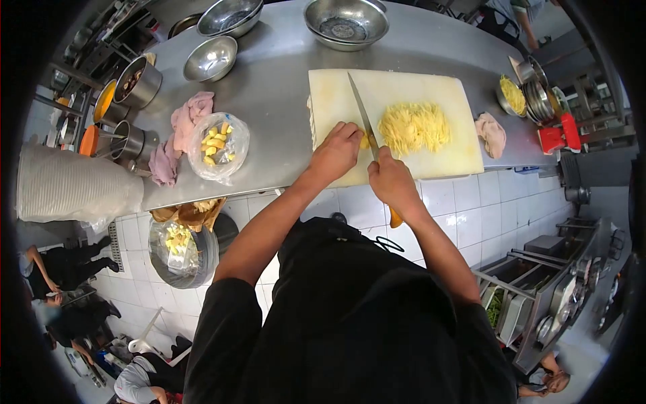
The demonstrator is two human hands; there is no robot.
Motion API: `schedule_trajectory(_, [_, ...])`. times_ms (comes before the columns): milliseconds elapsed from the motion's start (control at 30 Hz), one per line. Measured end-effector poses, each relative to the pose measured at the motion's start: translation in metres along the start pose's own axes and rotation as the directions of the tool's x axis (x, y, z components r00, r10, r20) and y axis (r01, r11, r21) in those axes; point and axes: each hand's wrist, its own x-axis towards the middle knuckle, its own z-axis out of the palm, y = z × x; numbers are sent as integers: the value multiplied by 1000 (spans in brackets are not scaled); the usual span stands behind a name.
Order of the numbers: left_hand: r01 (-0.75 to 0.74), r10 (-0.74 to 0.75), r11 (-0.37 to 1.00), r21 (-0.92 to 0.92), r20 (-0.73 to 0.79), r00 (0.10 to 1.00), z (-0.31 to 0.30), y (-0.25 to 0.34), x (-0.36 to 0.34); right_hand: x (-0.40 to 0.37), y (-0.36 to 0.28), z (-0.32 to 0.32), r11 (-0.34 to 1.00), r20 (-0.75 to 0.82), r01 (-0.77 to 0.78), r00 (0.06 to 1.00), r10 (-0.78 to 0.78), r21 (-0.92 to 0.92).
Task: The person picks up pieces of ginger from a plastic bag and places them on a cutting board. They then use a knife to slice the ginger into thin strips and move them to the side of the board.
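Note:
My right hand (392,178) is wrapped around the handle of a long kitchen knife (361,108). The knife's orange-yellow butt end shows below my fist, and its blade points away from me across a white cutting board (340,91). Left of the blade, my left hand (336,151) has its fingers bent and pressed down on a small yellow piece of food (365,142), mostly hidden by the fingers and knife. To the right of the blade lies a pile of thin yellow shreds (416,126) on the board.
A clear bag of yellow chunks (219,148) and pink cloths (192,121) lie at left. Steel bowls (346,23) stand at the back. Right are another cloth (491,135) and a red object (560,135). A lined bin (176,256) stands below; people are behind me.

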Motion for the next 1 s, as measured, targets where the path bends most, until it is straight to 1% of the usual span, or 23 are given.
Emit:
schedule_trajectory(33, [-3,3,1000,2,0,1000,-1,0,0,-3,-2,0,1000,-26,-3,1000,3,-16])
schedule_trajectory(133, [-20,0,990,-137,-147,989,0,0,-1,-15,-3,-8,995,-205,32,977,-52,-97])
schedule_trajectory(233, [-15,-15,995,-97,-301,953,-14,12,-3,-25,0,-19,998,-306,-4,952,-16,-65])
schedule_trajectory(333, [-63,37,992,-111,-223,974,-44,47,3,-34,6,-22,999,-383,33,923,-43,-34])
schedule_trajectory(433, [-172,170,985,-10,-110,979,-60,63,16,-38,10,-20,997,-365,56,928,-74,-61])
schedule_trajectory(533, [-245,246,968,53,-16,969,-61,56,19,-43,11,-18,994,-360,92,926,-109,-63])
schedule_trajectory(633, [-299,296,953,56,54,954,-61,50,18,-43,16,-15,992,-362,116,923,-127,-54])
schedule_trajectory(733, [-342,336,939,21,148,930,-67,46,19,-43,17,-14,989,-353,141,924,-150,-51])
schedule_trajectory(833, [-241,248,959,-148,32,968,-68,43,16,-43,23,-16,996,-324,90,942,-86,-4])
schedule_trajectory(867, [-46,53,981,-190,36,998,-66,44,17,-44,27,-18,996,-321,87,944,-71,35])
schedule_trajectory(900, [153,-146,961,-229,47,988,-64,46,17,-45,30,-19,994,-315,86,947,-59,73])
schedule_trajectory(933, [347,-343,900,-263,63,937,-63,46,16,-46,32,-19,990,-306,88,951,-51,109])
schedule_trajectory(967, [487,-476,816,-313,116,872,-54,34,15,-47,34,-19,987,-271,57,962,-14,153])
schedule_trajectory(1000, [551,-537,764,-335,143,832,-51,31,18,-47,35,-20,981,-235,27,972,20,194])
